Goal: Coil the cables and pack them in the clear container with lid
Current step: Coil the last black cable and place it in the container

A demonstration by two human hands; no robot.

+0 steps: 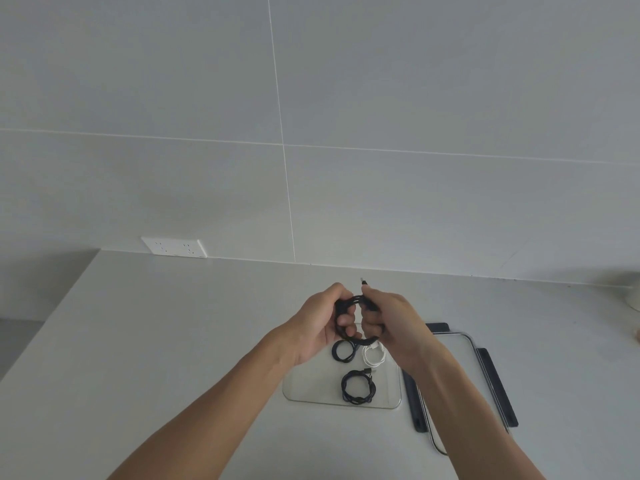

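Both hands hold one black cable (356,300) wound into a loop above the clear container (311,398). My left hand (323,323) grips the loop's left side, fingers through it. My right hand (388,318) pinches the right side, and the cable's plug end sticks up above its thumb. Inside the container lie three coiled cables: a dark one (343,351) at the back left, a white one (374,355) beside it, and a black one (358,388) nearer me. The container's lid (485,372), clear with dark clip edges, lies flat to the right of it.
Everything rests on a white countertop (173,341) against a grey tiled wall. A white double socket (175,247) sits low on the wall at the left. A white object (632,296) shows at the far right edge. The counter's left edge drops off.
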